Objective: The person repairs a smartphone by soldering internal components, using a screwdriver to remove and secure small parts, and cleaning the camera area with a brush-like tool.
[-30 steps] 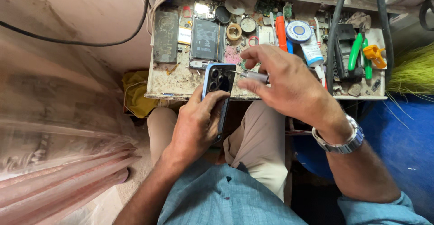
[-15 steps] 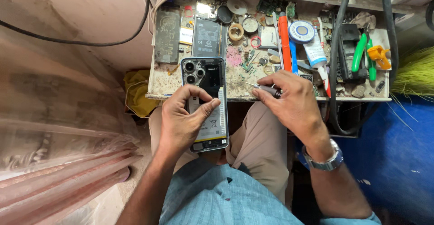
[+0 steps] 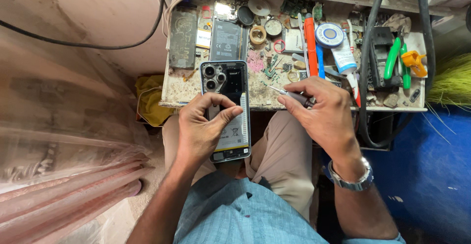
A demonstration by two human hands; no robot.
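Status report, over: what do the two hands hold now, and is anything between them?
Left hand grips opened phone, cameras up. Right hand holds small screwdriver, tip clear of phone. Nothing between them; cluttered workbench behind.

Cluttered workbench (image 3: 171, 94): phone battery (image 3: 225, 40), tape rolls (image 3: 257, 34), red screwdriver (image 3: 310, 45), green pliers (image 3: 392, 57).

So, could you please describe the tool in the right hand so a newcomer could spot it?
Start at the cluttered workbench and look to its front edge. There the right hand pinches a small screwdriver; unlike the red and green tools further back, it is slim with a bare metal tip.
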